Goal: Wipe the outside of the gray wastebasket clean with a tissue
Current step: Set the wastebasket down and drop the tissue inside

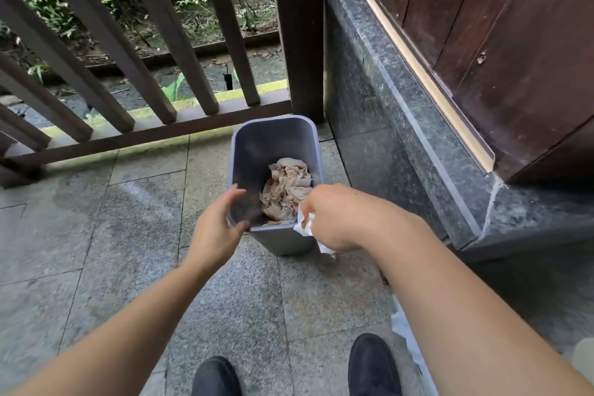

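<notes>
Two bare hands work at a gray wastebasket (273, 151) in the single head view. It stands upright on the stone-tiled floor (96, 235), in the far corner where the wooden railing (154, 125) meets a dark granite ledge (401, 125).

The left hand (218, 222) is at the near left corner of the rim, thumb over the edge and fingers loosely spread along the outer wall; this looks meant to steady the basket against the push of wiping. The right hand (334, 219) has its grip pinched round a crumpled white tissue (305, 227), pressed to the near right corner of the outside wall, where the wiping seems under way.

Inside the basket lies a heap of soiled, brownish used tissues (286, 193), probably dropped there as each got dirty. Black shoes (374, 363) stand at the floor's near edge.

No brand, label or writing can be read on anything.
</notes>
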Demonstrator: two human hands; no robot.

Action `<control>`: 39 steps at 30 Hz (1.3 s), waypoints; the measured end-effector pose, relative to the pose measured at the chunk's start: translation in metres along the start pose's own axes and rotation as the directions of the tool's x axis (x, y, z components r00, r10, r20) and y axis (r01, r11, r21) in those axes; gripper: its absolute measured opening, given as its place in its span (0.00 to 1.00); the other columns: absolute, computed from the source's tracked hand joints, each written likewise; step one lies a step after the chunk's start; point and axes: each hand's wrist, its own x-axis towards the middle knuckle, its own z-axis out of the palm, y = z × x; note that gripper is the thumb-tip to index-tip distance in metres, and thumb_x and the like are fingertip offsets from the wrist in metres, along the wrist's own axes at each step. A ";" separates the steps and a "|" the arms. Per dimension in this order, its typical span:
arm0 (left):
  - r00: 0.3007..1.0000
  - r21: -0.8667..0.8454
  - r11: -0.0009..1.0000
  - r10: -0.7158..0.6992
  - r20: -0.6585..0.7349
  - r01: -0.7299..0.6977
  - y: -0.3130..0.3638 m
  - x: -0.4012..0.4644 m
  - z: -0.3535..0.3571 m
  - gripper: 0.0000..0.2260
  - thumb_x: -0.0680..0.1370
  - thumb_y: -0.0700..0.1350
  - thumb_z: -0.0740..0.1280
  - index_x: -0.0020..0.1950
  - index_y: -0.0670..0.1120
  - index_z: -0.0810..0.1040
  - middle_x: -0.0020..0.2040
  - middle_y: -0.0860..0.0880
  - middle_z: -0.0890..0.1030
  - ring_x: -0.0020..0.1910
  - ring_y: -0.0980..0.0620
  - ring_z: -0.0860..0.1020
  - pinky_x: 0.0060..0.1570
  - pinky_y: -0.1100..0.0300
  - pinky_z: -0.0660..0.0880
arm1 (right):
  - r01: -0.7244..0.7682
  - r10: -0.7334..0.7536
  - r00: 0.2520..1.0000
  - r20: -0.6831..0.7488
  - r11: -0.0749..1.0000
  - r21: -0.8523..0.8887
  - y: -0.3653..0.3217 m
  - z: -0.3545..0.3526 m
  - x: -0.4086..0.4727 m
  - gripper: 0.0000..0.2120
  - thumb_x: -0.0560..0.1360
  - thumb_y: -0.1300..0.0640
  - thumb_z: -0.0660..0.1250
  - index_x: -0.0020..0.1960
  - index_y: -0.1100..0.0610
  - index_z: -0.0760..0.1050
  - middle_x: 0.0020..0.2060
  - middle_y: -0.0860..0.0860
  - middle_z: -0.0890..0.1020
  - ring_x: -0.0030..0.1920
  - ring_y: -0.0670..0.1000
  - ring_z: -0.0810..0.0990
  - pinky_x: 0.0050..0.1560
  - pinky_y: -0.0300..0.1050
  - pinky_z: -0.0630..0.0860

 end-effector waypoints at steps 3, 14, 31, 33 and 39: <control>0.990 0.057 0.997 -0.051 0.134 0.043 -0.013 -0.001 0.006 0.39 0.77 0.55 0.74 0.83 0.53 0.59 0.83 0.57 0.54 0.80 0.57 0.55 0.76 0.50 0.58 | -0.013 0.013 1.000 -0.012 0.999 0.031 0.001 0.001 0.001 0.15 0.83 0.56 0.59 0.66 0.58 0.77 0.61 0.58 0.79 0.52 0.59 0.77 0.45 0.46 0.71; 0.992 0.033 0.999 -0.030 0.119 0.026 0.004 -0.014 0.030 0.48 0.71 0.70 0.69 0.81 0.47 0.55 0.82 0.45 0.59 0.76 0.44 0.68 0.65 0.43 0.75 | 0.050 0.070 0.947 -0.315 0.933 0.357 -0.005 -0.006 0.014 0.09 0.80 0.59 0.60 0.59 0.51 0.72 0.48 0.50 0.72 0.41 0.51 0.73 0.42 0.46 0.70; 0.990 0.022 0.999 -0.045 0.133 0.043 -0.012 -0.002 0.046 0.61 0.64 0.84 0.58 0.84 0.53 0.37 0.83 0.58 0.34 0.83 0.52 0.48 0.74 0.42 0.66 | -0.188 0.307 0.788 -0.534 0.946 0.266 0.020 0.011 0.046 0.11 0.79 0.52 0.64 0.57 0.44 0.83 0.51 0.52 0.84 0.49 0.57 0.80 0.42 0.45 0.72; 0.992 0.022 0.999 -0.044 0.122 0.041 -0.012 -0.001 0.047 0.61 0.64 0.84 0.59 0.84 0.52 0.38 0.83 0.57 0.34 0.83 0.50 0.49 0.75 0.43 0.64 | -0.187 0.302 0.792 -0.531 0.947 0.260 0.018 0.012 0.049 0.09 0.79 0.49 0.64 0.51 0.45 0.83 0.48 0.52 0.83 0.47 0.57 0.80 0.40 0.46 0.73; 0.996 0.071 0.997 0.023 0.086 -0.029 -0.013 0.003 0.046 0.62 0.65 0.82 0.61 0.84 0.44 0.42 0.85 0.46 0.41 0.83 0.49 0.44 0.80 0.48 0.53 | -0.061 0.273 0.733 -0.623 0.938 0.340 0.005 0.015 0.054 0.10 0.79 0.56 0.63 0.51 0.51 0.84 0.45 0.51 0.84 0.48 0.57 0.79 0.44 0.49 0.76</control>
